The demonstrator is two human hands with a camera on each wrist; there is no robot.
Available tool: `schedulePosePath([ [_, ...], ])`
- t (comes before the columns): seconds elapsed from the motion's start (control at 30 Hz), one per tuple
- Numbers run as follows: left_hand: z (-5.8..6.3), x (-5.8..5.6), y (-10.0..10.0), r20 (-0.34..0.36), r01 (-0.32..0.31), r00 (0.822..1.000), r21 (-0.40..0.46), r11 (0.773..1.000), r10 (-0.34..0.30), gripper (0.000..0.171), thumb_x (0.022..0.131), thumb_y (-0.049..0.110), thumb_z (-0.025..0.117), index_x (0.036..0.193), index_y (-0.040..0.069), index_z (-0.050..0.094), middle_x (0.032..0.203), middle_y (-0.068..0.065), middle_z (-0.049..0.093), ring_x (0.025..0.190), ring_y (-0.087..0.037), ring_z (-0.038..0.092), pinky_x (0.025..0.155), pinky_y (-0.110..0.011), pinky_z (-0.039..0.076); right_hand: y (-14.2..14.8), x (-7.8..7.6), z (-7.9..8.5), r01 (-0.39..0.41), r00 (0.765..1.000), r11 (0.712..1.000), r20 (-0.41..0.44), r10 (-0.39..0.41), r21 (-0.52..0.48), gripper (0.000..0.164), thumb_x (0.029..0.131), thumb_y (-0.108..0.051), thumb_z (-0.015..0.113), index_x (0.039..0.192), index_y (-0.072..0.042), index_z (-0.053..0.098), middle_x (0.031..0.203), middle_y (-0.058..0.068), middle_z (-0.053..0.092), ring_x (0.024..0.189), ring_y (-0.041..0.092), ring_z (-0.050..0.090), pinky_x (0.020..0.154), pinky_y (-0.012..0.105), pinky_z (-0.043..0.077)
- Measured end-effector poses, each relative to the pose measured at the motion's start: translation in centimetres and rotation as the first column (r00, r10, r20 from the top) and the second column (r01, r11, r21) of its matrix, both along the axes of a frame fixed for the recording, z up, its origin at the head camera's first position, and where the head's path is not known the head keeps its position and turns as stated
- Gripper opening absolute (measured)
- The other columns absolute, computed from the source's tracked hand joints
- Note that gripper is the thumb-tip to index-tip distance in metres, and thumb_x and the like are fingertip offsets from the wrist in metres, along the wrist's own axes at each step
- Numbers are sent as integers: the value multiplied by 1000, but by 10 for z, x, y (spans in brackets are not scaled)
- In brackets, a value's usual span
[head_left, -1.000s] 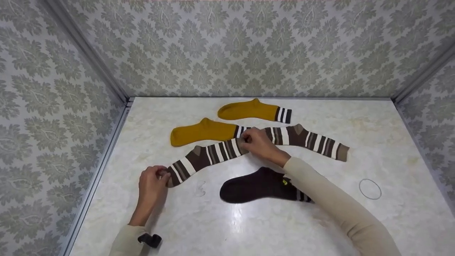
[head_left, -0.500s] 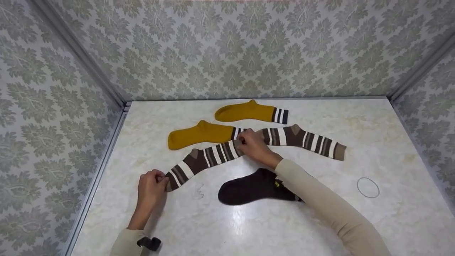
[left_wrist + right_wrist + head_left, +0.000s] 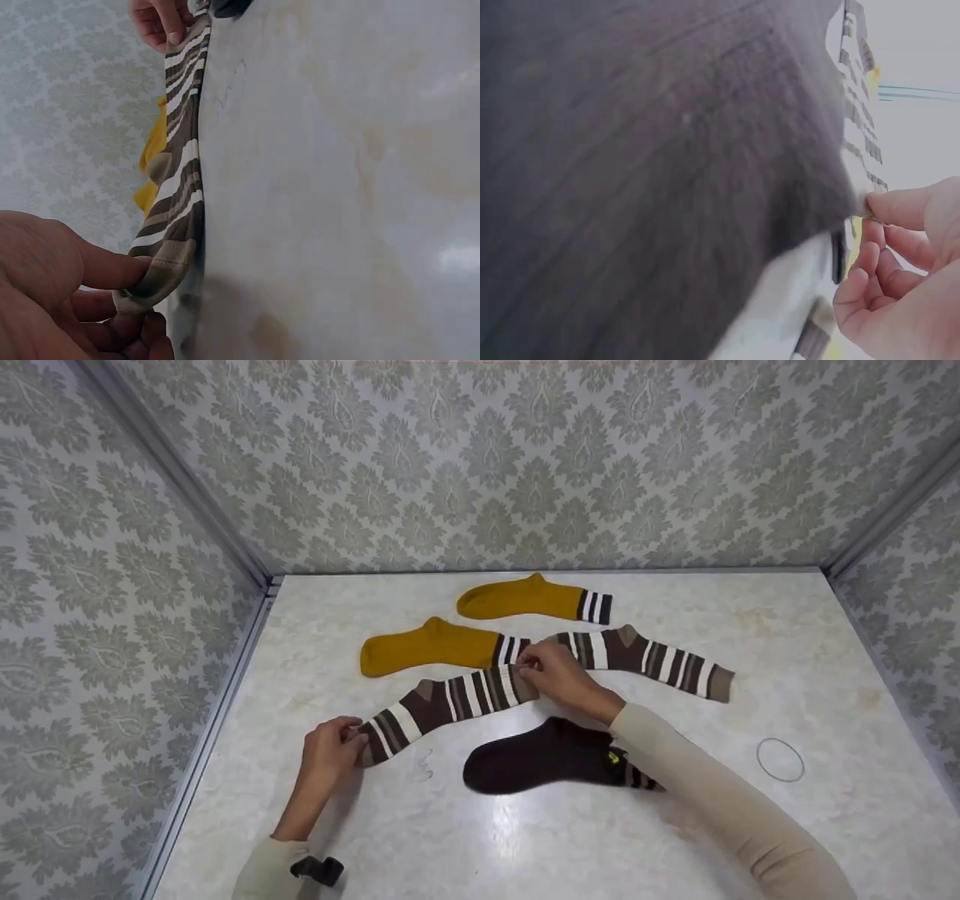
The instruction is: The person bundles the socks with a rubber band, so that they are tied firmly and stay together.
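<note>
White marbled tabletop (image 3: 420, 847): near-black knit sock (image 3: 525, 761) in front. Just beyond, brown-white striped knit sock (image 3: 430, 709), L hand (image 3: 328, 750) pinching toe, R hand (image 3: 562, 673) pinching cuff; hands well apart. Then 2nd striped sock (image 3: 621, 651), mustard sock (image 3: 427, 649) w/ banded cuff, farther mustard sock (image 3: 517, 600); patterned grey-green wallpaper (image 3: 517, 465) at back.

I can read no words, brands or numbers from here. The bright-yellow mark (image 3: 613, 758) on the blackish-brown knitted sock (image 3: 536, 761) is too small to make out, and I get no letter from the thin grey squiggle (image 3: 426, 767) on the pale marbled bench (image 3: 570, 847).
</note>
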State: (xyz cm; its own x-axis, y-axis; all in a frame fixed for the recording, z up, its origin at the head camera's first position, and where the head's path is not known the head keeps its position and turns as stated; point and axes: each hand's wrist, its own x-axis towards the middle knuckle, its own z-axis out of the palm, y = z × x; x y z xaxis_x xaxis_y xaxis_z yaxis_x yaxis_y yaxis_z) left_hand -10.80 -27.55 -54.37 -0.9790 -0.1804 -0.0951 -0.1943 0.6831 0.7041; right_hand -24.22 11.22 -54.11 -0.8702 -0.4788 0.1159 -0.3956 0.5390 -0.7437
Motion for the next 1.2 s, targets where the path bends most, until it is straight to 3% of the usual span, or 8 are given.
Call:
schedulePosePath([
  [0.03,1,-1,1,7,11,1000,9,1000,-11,22,100,0,71,118,-10,77,96,-17,74,90,-30,66,77,-41,53,3,2,1,-1,1000,1000,-8,1,-1,11,104,-1,71,110,0,80,103,11,77,88,20,69,80,37,58],
  [0.1,-9,-6,-1,-21,24,1000,27,999,-23,13,98,2,74,107,-5,79,91,-14,73,85,-26,64,72,-36,51,9,5,4,3,1000,1000,-19,-4,-13,10,104,-1,72,109,-2,81,103,10,76,90,20,69,81,37,58],
  [0.27,-7,-9,8,-42,18,999,122,992,-13,8,96,8,79,96,2,73,86,-9,67,81,-23,60,67,-31,48,26,13,10,11,1000,994,-6,-12,-110,9,104,0,71,105,-4,79,104,8,74,96,22,71,81,33,59],
  [0.33,6,-6,17,-11,3,1000,166,986,-1,9,98,8,78,98,1,72,89,-9,68,83,-23,61,69,-31,49,34,16,12,23,1000,990,8,-22,-139,8,104,-1,71,105,-4,79,105,9,75,96,22,72,81,32,59],
  [0.5,14,-8,32,7,-26,1000,273,962,25,10,101,6,78,99,3,70,90,-6,68,81,-17,63,67,-26,53,54,24,15,82,997,986,5,-82,-148,8,104,-3,74,110,-4,79,105,9,79,94,21,72,82,30,58],
  [0.83,18,-22,53,-38,47,999,404,913,-35,4,102,4,76,100,1,74,89,-8,72,82,-19,69,77,-35,60,93,42,21,163,986,970,-14,-168,-180,11,106,-6,74,116,-6,78,106,7,79,93,23,74,81,28,57],
  [1.2,26,-28,80,-49,94,996,529,843,-80,4,101,1,77,103,-2,77,94,-10,74,86,-18,71,85,-41,65,128,61,27,268,960,938,-25,-280,-219,11,105,-7,76,115,-7,79,105,9,77,91,23,73,77,20,53],
])
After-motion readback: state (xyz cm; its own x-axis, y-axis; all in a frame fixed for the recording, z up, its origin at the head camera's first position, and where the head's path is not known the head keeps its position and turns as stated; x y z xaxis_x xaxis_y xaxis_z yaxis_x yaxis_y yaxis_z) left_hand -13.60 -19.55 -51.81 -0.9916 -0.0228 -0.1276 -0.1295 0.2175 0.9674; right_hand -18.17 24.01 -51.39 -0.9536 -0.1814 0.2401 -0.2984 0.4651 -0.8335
